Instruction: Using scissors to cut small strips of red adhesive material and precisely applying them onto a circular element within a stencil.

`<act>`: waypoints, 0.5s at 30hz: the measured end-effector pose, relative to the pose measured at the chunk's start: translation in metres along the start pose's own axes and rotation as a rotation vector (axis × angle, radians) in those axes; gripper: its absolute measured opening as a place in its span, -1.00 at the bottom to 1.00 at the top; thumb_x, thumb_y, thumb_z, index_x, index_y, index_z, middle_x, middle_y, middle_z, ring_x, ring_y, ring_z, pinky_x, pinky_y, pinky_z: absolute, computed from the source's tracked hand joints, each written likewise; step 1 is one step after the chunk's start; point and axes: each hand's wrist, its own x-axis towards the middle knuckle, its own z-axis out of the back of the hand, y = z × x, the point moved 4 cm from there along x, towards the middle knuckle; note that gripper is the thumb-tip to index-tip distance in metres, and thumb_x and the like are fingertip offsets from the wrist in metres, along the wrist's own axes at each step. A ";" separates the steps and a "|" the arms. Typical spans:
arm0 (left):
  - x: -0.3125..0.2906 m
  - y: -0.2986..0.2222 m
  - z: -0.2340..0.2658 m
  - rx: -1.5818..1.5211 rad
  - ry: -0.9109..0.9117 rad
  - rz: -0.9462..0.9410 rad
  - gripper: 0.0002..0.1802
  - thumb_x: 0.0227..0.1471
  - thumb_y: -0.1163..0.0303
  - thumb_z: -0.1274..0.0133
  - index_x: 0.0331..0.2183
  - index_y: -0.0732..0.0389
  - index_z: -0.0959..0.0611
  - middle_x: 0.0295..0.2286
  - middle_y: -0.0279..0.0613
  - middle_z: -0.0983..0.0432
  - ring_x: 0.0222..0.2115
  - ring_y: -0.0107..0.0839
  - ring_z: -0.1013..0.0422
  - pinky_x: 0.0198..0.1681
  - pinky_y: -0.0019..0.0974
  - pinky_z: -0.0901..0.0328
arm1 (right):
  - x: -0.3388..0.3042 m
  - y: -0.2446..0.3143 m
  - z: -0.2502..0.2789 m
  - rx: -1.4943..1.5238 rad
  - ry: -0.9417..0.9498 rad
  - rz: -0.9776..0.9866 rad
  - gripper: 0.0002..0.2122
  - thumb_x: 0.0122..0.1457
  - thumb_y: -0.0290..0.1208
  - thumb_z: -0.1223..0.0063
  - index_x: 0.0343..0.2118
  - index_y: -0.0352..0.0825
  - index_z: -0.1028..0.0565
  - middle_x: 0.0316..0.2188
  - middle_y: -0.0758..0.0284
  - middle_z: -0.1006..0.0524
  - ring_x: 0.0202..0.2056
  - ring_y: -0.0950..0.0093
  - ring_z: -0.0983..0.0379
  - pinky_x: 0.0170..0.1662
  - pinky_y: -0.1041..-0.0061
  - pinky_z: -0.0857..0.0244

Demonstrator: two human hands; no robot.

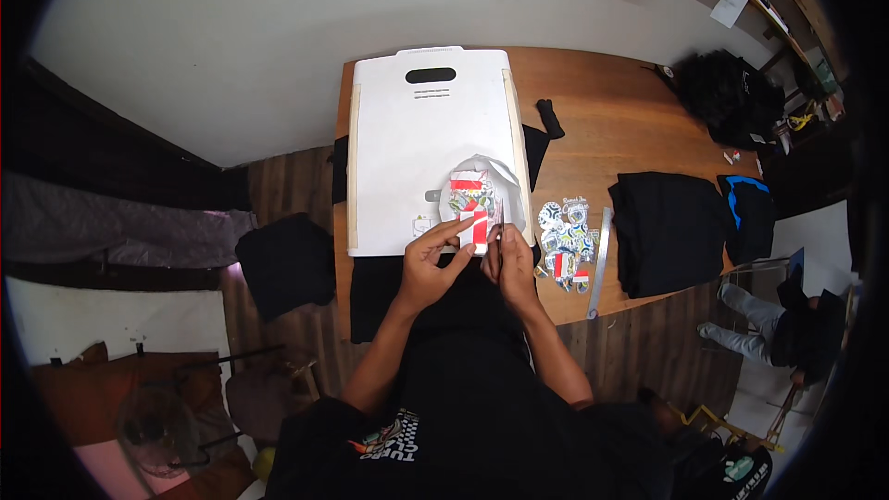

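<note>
My left hand (430, 266) pinches a small red and white printed piece (473, 231) between thumb and fingers. Close beside it, my right hand (512, 266) is closed around a thin, dark, pointed tool (503, 211), perhaps scissors; its grip is hidden by the fingers. Both hands are over the near edge of a white panel (398, 148) with a dark oval slot. Just beyond them, a crumpled whitish sheet or bag (505, 174) lies on the panel, with more colourful printed pieces (466, 183) on it.
Right of the panel, the wooden table (593, 83) carries several cut-out prints (567, 231), a metal ruler (600, 264), folded black cloth (665, 233) and a small black roll (550, 118). A black bag (732, 97) sits at the far right. Another person (787, 324) is at the right.
</note>
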 end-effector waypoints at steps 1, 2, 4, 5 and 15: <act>0.000 0.003 0.001 0.008 0.025 0.006 -0.51 0.03 0.69 -0.18 0.04 0.35 -0.58 -0.17 -0.17 -0.52 -0.30 -0.60 -0.34 -0.15 -0.51 -0.31 | 0.002 0.004 0.001 -0.055 -0.041 0.007 -0.63 0.46 -0.09 0.36 -0.24 -0.32 -0.34 -0.72 0.51 -0.15 -0.72 0.69 0.00 -0.60 0.64 -0.01; 0.000 0.006 0.003 0.016 0.049 0.012 -0.53 0.04 0.69 -0.16 0.04 0.35 -0.59 -0.17 -0.18 -0.52 -0.30 -0.60 -0.34 -0.16 -0.51 -0.31 | 0.007 0.004 0.003 -0.056 -0.040 0.007 -0.63 0.46 -0.09 0.36 -0.24 -0.32 -0.34 -0.72 0.51 -0.15 -0.72 0.69 0.00 -0.60 0.64 -0.01; 0.000 0.012 0.005 0.035 0.066 0.026 -0.55 0.06 0.68 -0.15 0.03 0.34 -0.60 -0.19 -0.18 -0.53 -0.30 -0.60 -0.33 -0.16 -0.50 -0.30 | 0.015 0.003 0.009 -0.051 -0.004 0.053 -0.66 0.45 -0.11 0.31 -0.16 -0.35 -0.36 -0.68 0.51 -0.18 -0.69 0.70 -0.03 -0.58 0.65 -0.03; -0.001 0.014 0.006 0.055 0.082 0.039 -0.57 0.07 0.68 -0.13 0.02 0.34 -0.61 -0.20 -0.19 -0.53 -0.30 -0.59 -0.32 -0.17 -0.49 -0.30 | 0.015 0.000 0.014 -0.026 -0.054 -0.035 -0.78 0.41 -0.24 0.13 -0.13 -0.33 -0.39 -0.66 0.58 -0.18 -0.63 0.76 -0.05 -0.53 0.72 0.00; 0.005 0.020 0.013 0.132 -0.019 -0.005 -0.70 0.10 0.63 -0.14 -0.08 0.36 -0.65 -0.20 -0.12 -0.60 -0.21 -0.51 -0.48 -0.11 -0.46 -0.35 | 0.012 -0.001 0.007 -0.146 -0.096 -0.023 -0.86 0.32 -0.34 -0.06 -0.25 -0.28 -0.39 -0.62 0.59 -0.25 -0.64 0.78 -0.11 -0.58 0.69 0.03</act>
